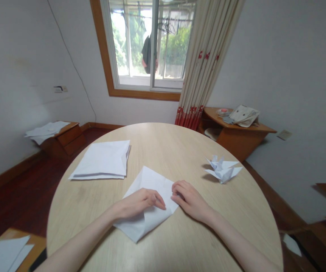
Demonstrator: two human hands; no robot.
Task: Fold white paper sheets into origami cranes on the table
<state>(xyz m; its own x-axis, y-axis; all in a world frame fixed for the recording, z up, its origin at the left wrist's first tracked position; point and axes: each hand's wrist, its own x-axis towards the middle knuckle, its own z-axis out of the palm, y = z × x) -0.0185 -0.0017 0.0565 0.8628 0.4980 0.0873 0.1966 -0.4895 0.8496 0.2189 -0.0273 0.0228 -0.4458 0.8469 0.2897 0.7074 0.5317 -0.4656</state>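
the paper (156, 183) lies askew on the desk (180, 245), between the stack (103, 156) at the far left and the folded cranes (224, 172) at the right. the left hand (142, 202) is over it, fingers loosely bent and released, while the right hand (190, 200) is at its right corner, fingers curled; whether they pinch the edge, i cannot tell.
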